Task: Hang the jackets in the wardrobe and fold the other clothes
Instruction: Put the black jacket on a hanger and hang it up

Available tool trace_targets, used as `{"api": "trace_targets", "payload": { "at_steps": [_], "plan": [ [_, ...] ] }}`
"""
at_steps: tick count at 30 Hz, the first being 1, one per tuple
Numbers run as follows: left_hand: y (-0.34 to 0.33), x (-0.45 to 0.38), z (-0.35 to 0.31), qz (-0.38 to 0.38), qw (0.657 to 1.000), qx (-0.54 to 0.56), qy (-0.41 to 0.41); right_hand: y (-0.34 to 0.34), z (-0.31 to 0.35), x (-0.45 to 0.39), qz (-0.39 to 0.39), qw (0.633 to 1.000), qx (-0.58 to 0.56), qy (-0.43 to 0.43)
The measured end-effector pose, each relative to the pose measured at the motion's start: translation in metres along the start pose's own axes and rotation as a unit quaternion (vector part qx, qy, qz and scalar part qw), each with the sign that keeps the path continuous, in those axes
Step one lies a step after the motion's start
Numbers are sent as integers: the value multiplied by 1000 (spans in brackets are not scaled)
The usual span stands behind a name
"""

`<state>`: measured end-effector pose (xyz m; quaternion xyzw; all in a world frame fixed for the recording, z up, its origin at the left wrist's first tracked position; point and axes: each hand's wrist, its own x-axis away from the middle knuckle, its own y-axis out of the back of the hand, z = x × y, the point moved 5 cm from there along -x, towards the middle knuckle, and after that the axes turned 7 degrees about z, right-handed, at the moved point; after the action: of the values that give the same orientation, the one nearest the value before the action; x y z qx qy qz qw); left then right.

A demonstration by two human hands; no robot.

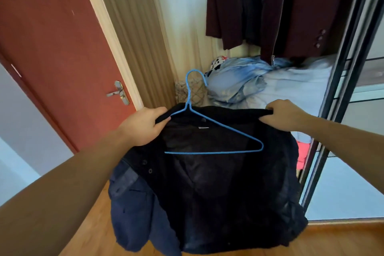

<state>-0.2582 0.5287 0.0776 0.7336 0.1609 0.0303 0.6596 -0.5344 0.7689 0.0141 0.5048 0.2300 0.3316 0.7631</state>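
While partly tucked inside: blue hanger (216, 141), left hand (143, 125) and right hand (284, 115) gripping dark jacket (207, 193) collar.

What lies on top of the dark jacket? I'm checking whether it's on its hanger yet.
A blue wire hanger lies on the dark jacket's open lining, right shoulder bare, not inside a sleeve. Its left shoulder is hidden under the collar by the left hand.

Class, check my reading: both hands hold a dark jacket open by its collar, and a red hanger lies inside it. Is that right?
Not quite. In the head view the hanger is blue, not red. The rest stands: the left hand and right hand hold the dark jacket open by its collar.
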Motion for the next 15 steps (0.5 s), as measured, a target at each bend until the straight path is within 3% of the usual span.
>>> {"api": "trace_targets", "payload": {
  "at_steps": [6, 10, 15],
  "plan": [
    [-14, -13, 2, -41, 997, 41, 51, 33, 20, 14, -53, 990, 123, -34],
    [-18, -27, -21, -96, 982, 142, 74, 45, 46, 28, -114, 987, 112, -21],
    [-26, -39, -51, -106, 937, 326, 76, 58, 70, 52, -206, 978, 35, 2]
  ]
}}
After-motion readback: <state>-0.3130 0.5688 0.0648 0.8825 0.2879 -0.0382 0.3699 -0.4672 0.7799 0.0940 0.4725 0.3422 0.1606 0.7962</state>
